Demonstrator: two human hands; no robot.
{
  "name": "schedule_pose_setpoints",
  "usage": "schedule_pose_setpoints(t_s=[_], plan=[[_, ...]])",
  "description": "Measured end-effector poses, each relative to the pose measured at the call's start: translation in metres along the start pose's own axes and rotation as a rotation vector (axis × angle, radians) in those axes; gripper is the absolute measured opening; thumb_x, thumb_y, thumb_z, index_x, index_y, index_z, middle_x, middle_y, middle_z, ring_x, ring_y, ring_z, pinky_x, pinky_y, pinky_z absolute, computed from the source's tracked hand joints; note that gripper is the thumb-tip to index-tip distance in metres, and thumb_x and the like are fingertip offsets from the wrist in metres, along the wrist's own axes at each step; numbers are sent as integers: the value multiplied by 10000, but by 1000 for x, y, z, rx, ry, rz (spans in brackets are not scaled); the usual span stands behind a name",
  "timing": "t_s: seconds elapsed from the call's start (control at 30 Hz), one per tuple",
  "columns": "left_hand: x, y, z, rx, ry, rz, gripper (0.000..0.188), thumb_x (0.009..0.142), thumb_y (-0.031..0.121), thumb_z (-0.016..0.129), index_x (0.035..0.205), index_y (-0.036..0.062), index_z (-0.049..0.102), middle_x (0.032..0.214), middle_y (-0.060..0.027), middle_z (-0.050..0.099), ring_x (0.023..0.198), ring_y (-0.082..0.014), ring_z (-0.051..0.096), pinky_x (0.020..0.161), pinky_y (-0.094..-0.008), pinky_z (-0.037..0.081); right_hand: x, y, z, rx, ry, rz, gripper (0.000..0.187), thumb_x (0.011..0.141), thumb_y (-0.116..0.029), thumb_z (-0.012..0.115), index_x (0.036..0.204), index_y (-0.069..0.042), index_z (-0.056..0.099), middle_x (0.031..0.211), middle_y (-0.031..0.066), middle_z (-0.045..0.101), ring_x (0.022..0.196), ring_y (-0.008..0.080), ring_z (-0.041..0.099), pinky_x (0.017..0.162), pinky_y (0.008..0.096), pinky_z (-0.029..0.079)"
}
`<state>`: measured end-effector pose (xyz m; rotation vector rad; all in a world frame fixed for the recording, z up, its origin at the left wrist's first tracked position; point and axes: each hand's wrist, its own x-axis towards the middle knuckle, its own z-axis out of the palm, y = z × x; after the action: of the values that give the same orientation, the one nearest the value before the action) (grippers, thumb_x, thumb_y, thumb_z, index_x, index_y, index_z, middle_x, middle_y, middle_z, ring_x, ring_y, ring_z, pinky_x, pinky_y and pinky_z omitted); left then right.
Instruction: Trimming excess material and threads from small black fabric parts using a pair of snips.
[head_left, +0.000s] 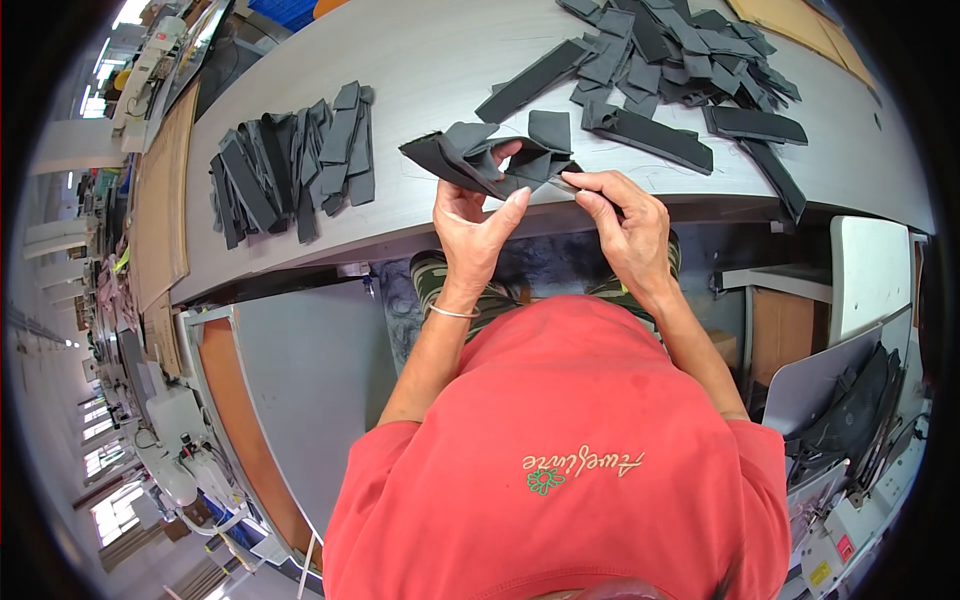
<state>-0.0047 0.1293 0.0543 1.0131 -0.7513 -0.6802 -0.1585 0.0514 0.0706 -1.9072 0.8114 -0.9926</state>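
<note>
Just above the table's near edge, a dark grey fabric piece (470,160) is held folded and partly spread. My left hand (472,228) is closed on it, thumb in front and fingers reaching behind and into the fold. My right hand (628,222) is closed in a pinch at the right end of the same piece. Something slim shows between its fingertips and the cloth; its kind is too small to tell. Beyond my right hand lies a flat dark fabric strip (650,138).
The pale table (420,60) carries a loose heap of grey fabric pieces (690,60) at far right and a row of stacked ones (290,165) at left. Cardboard (160,200) lines the left edge. A grey panel (310,370) stands below the table; a black bag (850,405) is at right.
</note>
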Motion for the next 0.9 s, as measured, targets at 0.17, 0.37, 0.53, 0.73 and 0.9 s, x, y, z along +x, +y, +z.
schedule_pose_setpoints(t_s=[0.17, 0.37, 0.53, 0.73, 0.9], plan=[[-2, 0, 3, 8, -6, 14, 560, 738, -17, 762, 1225, -6, 486, 1223, -177, 583, 1185, -227, 545, 1031, -343, 398, 0, 3, 1, -73, 34, -79, 150, 821, -74, 654, 958, -94, 711, 809, 60, 672, 668, 220, 627, 604, 309, 476], [-3, -3, 1, 43, -50, 58, 525, 733, -20, 764, 1195, -8, 514, 1224, -158, 585, 1186, -234, 548, 1028, -351, 408, -1, 1, 1, -182, 36, -135, 140, 803, -94, 673, 935, -110, 718, 813, 38, 679, 693, 218, 627, 636, 317, 462], [-5, -2, 1, 41, -50, 47, 525, 730, -25, 762, 1193, -6, 516, 1227, -155, 585, 1185, -232, 549, 1026, -349, 404, -1, 1, 1, -195, 37, -130, 132, 803, -105, 676, 928, -116, 716, 796, 23, 672, 692, 208, 626, 625, 316, 444], [-6, -3, 1, 76, -49, 61, 519, 733, 3, 765, 1192, 0, 522, 1192, -150, 611, 1153, -207, 560, 1004, -326, 402, 1, -5, -2, -399, 28, -225, 108, 809, -88, 669, 905, -108, 714, 710, 41, 622, 638, 216, 588, 611, 324, 414], [-7, -4, -4, 140, -59, 57, 493, 741, 2, 756, 1181, 24, 536, 1245, -130, 567, 1198, -268, 541, 1023, -370, 381, 10, -8, 2, -497, -34, -309, 143, 810, -129, 650, 945, -150, 693, 762, 14, 579, 712, 206, 590, 612, 349, 415]])
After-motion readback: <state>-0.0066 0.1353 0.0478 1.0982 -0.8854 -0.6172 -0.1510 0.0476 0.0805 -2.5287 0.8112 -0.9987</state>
